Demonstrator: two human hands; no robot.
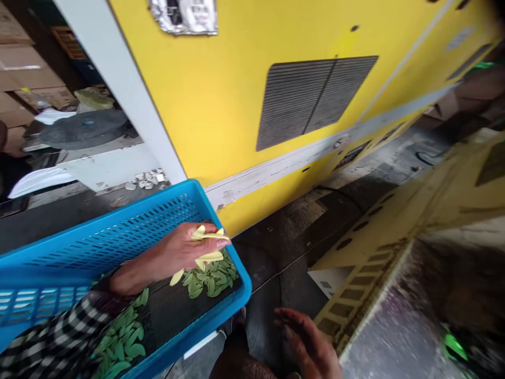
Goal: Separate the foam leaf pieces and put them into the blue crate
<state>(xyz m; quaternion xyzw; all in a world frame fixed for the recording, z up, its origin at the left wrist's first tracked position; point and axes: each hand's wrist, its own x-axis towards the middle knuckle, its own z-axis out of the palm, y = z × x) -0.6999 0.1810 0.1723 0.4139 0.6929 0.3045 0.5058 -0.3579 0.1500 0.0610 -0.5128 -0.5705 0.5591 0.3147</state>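
Premises are a factory or workshop floor. Evidence: a large yellow machine housing [221,100] with a louvred vent grille [315,100], a worn, stained concrete floor [300,231], stacked cardboard boxes [27,63] at the rear, and a blue perforated plastic crate [118,231] holding small green moulded pieces [209,279].

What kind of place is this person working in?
Probably a factory or workshop floor. A big yellow machine housing with a vent grille fills the view, the left hand holds yellow pieces over a blue crate of green pieces, and cardboard boxes are stacked behind.
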